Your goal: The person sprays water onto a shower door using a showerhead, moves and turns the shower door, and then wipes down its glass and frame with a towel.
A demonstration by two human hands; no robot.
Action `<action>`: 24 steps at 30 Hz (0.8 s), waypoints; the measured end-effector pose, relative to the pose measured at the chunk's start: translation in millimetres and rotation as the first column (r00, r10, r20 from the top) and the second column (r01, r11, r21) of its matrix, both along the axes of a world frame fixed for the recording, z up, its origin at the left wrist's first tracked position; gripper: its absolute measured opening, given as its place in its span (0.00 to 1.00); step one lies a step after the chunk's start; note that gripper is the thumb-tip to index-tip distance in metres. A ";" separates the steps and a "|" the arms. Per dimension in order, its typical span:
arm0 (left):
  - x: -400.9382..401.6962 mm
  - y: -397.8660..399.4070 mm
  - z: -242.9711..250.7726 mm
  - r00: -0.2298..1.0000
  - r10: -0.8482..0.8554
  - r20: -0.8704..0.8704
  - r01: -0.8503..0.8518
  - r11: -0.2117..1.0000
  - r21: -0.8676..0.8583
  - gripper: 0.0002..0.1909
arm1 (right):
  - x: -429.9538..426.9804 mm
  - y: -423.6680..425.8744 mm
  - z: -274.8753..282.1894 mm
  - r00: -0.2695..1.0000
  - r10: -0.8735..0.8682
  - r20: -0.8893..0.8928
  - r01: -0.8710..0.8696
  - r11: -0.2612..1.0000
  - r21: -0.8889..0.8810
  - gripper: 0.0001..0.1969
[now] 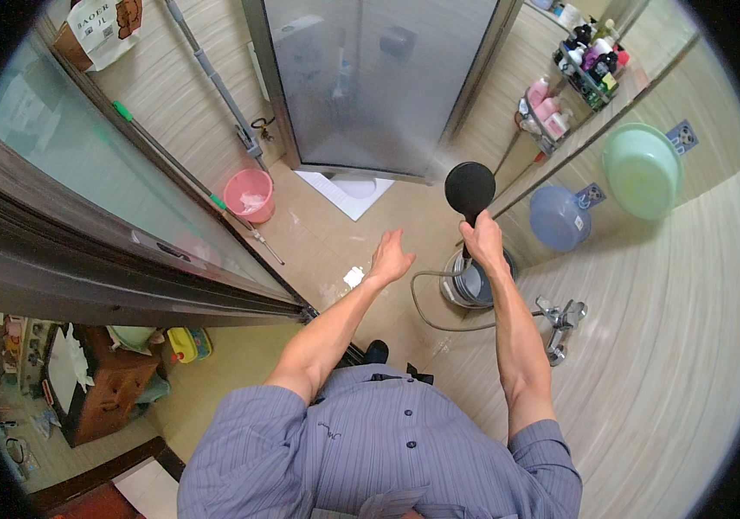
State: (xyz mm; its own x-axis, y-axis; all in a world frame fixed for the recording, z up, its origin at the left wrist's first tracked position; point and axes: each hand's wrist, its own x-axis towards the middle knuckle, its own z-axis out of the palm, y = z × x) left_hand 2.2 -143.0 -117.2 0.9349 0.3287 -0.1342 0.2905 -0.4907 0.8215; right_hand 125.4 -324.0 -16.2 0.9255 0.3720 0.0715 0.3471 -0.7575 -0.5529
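Observation:
My right hand (485, 241) grips the handle of a black handheld shower head (470, 184). A fine spray shows between the shower head and the lower edge of a frosted glass door (370, 110). From the shower head a flexible hose (417, 292) loops down and back to the chrome wall mixer tap (563, 318). My left hand (391, 258) is held out over the tiled floor, fingers apart, with nothing in it. Beneath my right hand stand stacked buckets (453, 292), partly hidden by my arm. A white squat toilet (349, 193) lies partly under the door.
A pink bin (250, 194) stands at the left, with a green-handled pole (169, 156) leaning nearby. Green (642, 170) and blue (559, 218) basins hang on the right wall. Corner shelves hold several bottles (594, 61). A dark-framed sliding glass door (130, 194) borders the left side.

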 end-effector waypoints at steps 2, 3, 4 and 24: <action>0.0 0.9 -1.5 1.000 0.003 -0.001 -0.003 1.000 0.002 0.38 | -1.3 4.2 2.0 0.998 -0.014 0.056 0.010 0.997 0.074 0.20; -1.1 1.6 -2.3 1.000 0.003 -0.007 -0.003 1.000 0.005 0.38 | -3.7 7.0 5.7 0.994 -0.034 0.105 0.019 0.989 0.148 0.21; -1.6 2.1 -3.0 1.000 0.005 -0.006 -0.005 1.000 0.005 0.38 | -2.8 8.8 11.4 0.994 -0.033 0.106 0.017 0.989 0.149 0.21; -0.7 9.4 -13.5 0.999 0.036 0.022 -0.037 0.999 0.028 0.36 | 5.1 20.6 13.8 0.996 0.043 0.074 -0.043 0.999 0.004 0.18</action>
State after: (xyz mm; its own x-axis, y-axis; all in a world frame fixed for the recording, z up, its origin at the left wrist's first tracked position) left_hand 1.5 -133.6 -130.7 0.9248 0.3658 -0.1044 0.2909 -0.5033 0.8137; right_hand 130.5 -303.4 -2.4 0.9009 0.4104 0.1412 0.4191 -0.7378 -0.5291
